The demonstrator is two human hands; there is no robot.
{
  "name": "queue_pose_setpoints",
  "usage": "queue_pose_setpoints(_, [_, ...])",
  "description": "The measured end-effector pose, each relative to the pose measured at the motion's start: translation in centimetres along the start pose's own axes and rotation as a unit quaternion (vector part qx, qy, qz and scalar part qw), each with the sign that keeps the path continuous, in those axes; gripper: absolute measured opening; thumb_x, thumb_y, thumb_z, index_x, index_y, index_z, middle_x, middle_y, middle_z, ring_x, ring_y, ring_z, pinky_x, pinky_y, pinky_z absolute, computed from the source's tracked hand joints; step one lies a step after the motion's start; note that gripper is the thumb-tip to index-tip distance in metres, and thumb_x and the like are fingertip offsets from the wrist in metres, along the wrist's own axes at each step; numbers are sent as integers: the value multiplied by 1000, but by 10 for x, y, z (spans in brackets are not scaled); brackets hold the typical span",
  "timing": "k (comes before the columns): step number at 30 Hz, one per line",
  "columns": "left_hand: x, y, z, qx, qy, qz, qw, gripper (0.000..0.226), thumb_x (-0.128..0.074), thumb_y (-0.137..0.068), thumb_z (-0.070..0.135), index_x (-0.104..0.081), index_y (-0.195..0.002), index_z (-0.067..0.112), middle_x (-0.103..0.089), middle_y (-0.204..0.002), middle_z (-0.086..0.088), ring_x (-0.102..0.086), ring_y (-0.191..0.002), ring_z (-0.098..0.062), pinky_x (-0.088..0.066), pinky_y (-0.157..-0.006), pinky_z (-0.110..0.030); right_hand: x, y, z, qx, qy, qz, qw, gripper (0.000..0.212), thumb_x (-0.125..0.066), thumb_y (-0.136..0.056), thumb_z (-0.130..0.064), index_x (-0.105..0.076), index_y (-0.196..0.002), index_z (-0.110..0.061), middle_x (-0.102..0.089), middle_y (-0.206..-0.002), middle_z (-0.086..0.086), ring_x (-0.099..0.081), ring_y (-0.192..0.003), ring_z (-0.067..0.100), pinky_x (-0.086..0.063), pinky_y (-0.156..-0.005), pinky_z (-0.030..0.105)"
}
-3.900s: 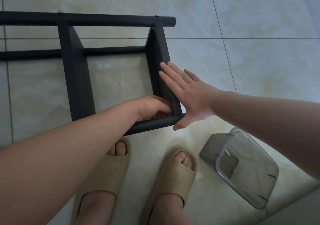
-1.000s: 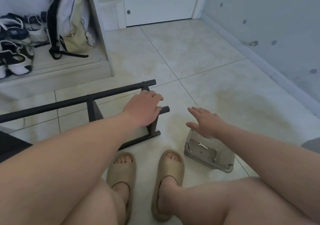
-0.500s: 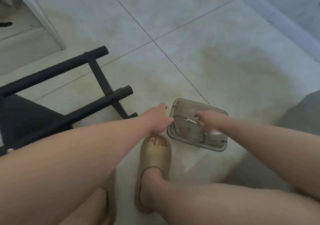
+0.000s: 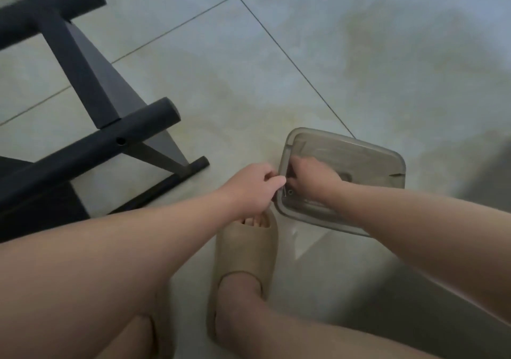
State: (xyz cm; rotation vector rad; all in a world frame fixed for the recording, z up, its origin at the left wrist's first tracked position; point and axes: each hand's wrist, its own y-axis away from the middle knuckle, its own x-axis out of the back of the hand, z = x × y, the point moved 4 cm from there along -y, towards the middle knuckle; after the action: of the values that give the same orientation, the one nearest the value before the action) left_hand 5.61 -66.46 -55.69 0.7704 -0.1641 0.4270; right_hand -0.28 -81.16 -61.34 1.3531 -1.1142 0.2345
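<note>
fingers (image 4: 297,162) curled, holds unclear: right hand (image 4: 312,179) inside plastic box (image 4: 387,159), left hand (image 4: 254,190) at rim; best brace box, pinch one piece.

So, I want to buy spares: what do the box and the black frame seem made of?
The box looks like smoky translucent plastic, glossy: the floor shows through its rounded walls. The black frame looks like matte-coated metal, probably tube: round bars, a drilled hole, thin flat struts.
</note>
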Motion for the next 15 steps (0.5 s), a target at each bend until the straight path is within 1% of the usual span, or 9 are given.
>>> queue_pose_setpoints(2, [0, -2, -3, 0, 8, -2, 1000, 32, -52, -100, 28, -62, -91, 0, -69, -94, -25, -65, -81, -37, -53, -84, -53, -2, -6, 0, -11, -19, 11, 1000, 20, -56, -95, -23, -55, -112, -12, -66, -110, 17, -64, -98, 38, -53, -77, 42])
queue_pose_setpoints(4, [0, -2, -3, 0, 16, -2, 1000, 31, -52, -100, 28, -62, -91, -1, -69, -93, -26, -61, -73, -29, -53, -82, -53, -1, -7, 0, -27, -42, 17, 999, 7, -53, -92, -15, -54, -99, -15, -67, -107, 17, -64, -96, 38, -53, -76, 41])
queue_pose_setpoints(7, [0, -1, -2, 9, 19, -5, 1000, 31, -52, -100, 29, -63, -93, 0, -70, -93, -24, -60, -69, -24, -54, -80, -50, 5, -5, 5, -57, -53, 6, 997, 7, -59, -88, -16, -53, -88, -19, -66, -100, 15, -62, -89, 35, -45, -69, 33])
queue_pose_setpoints(9, [1, 1, -1, 22, 13, -10, 1000, 32, -51, -101, 32, -63, -93, 4, -71, -88, -16, -63, -74, -24, -54, -77, -44, 14, 1, 9, -74, -58, 4, 996, 8, -61, -87, -19, -55, -89, -14, -63, -95, 13, -57, -83, 31, -42, -67, 31])
queue_pose_setpoints(11, [6, 7, 1, 42, -2, -11, 999, 31, -48, -102, 36, -60, -92, 9, -70, -88, -6, -65, -82, -26, -52, -73, -38, 25, 12, 9, -74, -77, 13, 994, 9, -61, -86, -20, -56, -88, -13, -60, -89, 9, -55, -81, 29, -40, -64, 29])
queue_pose_setpoints(12, [10, 12, 4, 48, -18, -12, 999, 30, -47, -102, 38, -59, -94, 11, -70, -92, -6, -65, -87, -27, -52, -75, -37, 33, 20, 7, -68, -88, 19, 994, 9, -61, -86, -21, -55, -86, -14, -60, -87, 8, -55, -81, 29, -39, -61, 29])
queue_pose_setpoints(13, [15, 17, 7, 51, -41, -17, 998, 30, -48, -102, 38, -60, -98, 11, -70, -97, -8, -66, -93, -29, -54, -82, -39, 41, 28, 4, -60, -97, 23, 993, 9, -61, -86, -21, -54, -85, -15, -61, -86, 8, -56, -80, 30, -38, -58, 29])
queue_pose_setpoints(14, [20, 25, 11, 52, -72, -26, 996, 31, -48, -102, 37, -61, -101, 9, -70, -101, -10, -66, -98, -32, -53, -88, -41, 50, 38, 0, -49, -104, 25, 993, 9, -62, -86, -21, -55, -85, -15, -63, -88, 9, -58, -81, 30, -40, -59, 30])
queue_pose_setpoints(15, [26, 33, 16, 51, -110, -40, 992, 32, -49, -102, 36, -63, -102, 8, -70, -102, -11, -66, -101, -33, -53, -89, -41, 59, 48, -6, -37, -112, 26, 993, 8, -63, -86, -21, -58, -86, -15, -66, -91, 11, -61, -82, 32, -45, -61, 32])
